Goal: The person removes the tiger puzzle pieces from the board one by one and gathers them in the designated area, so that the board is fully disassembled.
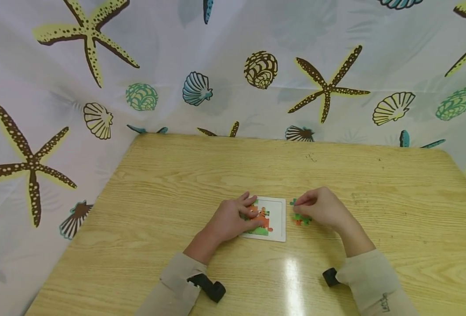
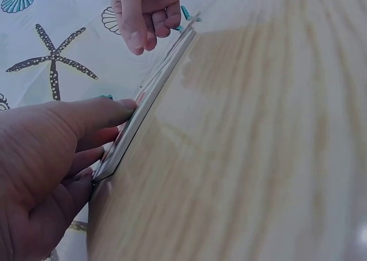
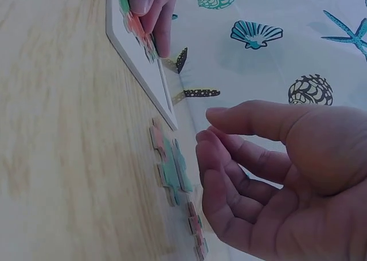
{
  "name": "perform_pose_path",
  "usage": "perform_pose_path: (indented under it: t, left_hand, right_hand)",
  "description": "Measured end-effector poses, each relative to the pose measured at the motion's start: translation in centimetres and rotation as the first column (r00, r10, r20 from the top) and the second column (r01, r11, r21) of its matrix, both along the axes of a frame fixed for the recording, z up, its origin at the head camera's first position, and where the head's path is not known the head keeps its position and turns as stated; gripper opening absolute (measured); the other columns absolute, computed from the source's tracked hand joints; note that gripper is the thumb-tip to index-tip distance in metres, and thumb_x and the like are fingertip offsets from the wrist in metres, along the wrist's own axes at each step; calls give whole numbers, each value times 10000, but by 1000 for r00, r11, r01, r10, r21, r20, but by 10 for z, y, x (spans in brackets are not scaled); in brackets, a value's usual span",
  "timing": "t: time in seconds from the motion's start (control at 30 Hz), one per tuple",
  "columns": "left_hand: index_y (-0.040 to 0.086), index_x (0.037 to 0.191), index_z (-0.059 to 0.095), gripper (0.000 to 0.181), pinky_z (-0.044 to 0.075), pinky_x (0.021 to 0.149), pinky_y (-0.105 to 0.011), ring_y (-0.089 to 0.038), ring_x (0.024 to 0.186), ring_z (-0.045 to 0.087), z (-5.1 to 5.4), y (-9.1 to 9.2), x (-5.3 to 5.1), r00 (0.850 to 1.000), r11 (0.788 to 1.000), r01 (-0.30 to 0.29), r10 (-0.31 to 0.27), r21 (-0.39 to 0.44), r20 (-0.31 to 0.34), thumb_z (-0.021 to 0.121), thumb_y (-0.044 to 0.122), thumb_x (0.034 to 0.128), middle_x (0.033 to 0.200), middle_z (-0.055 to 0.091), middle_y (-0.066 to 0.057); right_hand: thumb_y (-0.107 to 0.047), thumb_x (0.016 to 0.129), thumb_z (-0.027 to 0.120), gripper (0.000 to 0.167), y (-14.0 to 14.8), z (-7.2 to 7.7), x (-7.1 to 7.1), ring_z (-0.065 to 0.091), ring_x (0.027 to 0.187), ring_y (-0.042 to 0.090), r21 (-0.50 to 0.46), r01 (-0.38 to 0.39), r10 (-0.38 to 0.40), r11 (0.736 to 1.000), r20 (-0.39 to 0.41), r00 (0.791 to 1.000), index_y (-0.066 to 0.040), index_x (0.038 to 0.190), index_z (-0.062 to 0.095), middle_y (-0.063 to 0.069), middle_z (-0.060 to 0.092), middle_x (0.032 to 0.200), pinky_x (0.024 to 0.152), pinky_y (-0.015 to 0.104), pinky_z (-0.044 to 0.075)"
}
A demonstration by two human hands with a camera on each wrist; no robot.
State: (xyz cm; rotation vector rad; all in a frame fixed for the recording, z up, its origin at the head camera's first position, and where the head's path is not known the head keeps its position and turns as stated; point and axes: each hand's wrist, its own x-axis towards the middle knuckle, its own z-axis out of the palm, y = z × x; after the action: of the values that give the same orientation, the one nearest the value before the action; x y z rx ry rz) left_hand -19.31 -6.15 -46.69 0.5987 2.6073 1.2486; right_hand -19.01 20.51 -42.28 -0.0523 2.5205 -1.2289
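My left hand (image 1: 233, 219) rests on a white puzzle tray (image 1: 279, 219), its fingers spread over the joined orange and green jigsaw pieces (image 1: 262, 230) in the tray's left part. In the left wrist view, fingertips of the left hand (image 2: 63, 152) touch the tray's edge. Just right of the tray, my right hand (image 1: 321, 208) is over loose jigsaw pieces (image 1: 298, 218) in green and orange. The right wrist view has the right hand (image 3: 275, 175) with loosely bent fingers and the thumb close to them; no piece shows between. Loose pieces (image 3: 171, 169) lie beside it on the table.
The wooden table (image 1: 169, 184) extends around the tray on all sides. Behind it hangs a white cloth (image 1: 225, 52) printed with starfish and shells. Black wrist mounts (image 1: 213, 289) stick out from both sleeves.
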Motion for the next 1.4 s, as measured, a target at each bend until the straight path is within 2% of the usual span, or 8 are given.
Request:
perform_pose_path:
  t: [0.23,0.53,0.7,0.97,1.2,1.4]
  left_hand:
    - [64,1086,780,356,362,1175,-449,-222,1491,339,-4,-6,-1,1000,998,14,-14,-54,-14,852,264,801,1462,550,-39]
    - [76,1021,803,290,365,1174,-443,-222,1482,361,-4,-7,-1,1000,1000,-4,4,0,5,859,241,790,1456,564,-40]
    - [78,991,809,270,358,1179,-445,-224,1480,364,-2,-8,-1,1000,1000,5,-5,-2,1,857,256,793,1449,572,-37]
    - [121,977,814,258,355,1183,-437,-198,1472,382,-7,-9,-4,1000,1000,3,-3,14,4,867,274,776,1434,588,0]
    - [115,963,809,291,393,1158,-422,-210,1449,421,-9,-9,-6,999,1000,24,-23,16,-41,880,304,754,1402,612,-24]
    - [112,973,808,265,362,1180,-432,-194,1466,395,-7,-9,-6,1000,999,18,-18,27,-6,874,269,770,1417,602,-10]
  right_hand:
    - [-156,937,697,194,-6,-3,-2,668,790,176,-102,-23,26,995,29,999,2,1045,733,114,720,949,690,304,551]
    - [-150,930,705,162,-17,-2,-3,675,817,183,-96,-40,43,995,24,999,-23,1028,729,94,716,935,715,303,555]
    - [-127,930,706,177,-24,-2,-3,729,858,180,-156,-30,38,987,53,998,5,1046,720,118,736,948,750,307,596]
    - [-106,940,693,260,-30,-3,-5,736,941,185,-258,-10,38,966,104,994,49,1149,691,150,741,1044,836,332,605]
    - [-117,960,669,271,-37,-9,-6,715,983,165,-282,13,30,959,149,988,42,1180,680,161,734,1111,857,313,598]
    - [-90,993,603,281,-43,-12,-3,709,1065,221,-323,14,44,946,173,984,73,1218,648,206,715,1169,881,319,592]
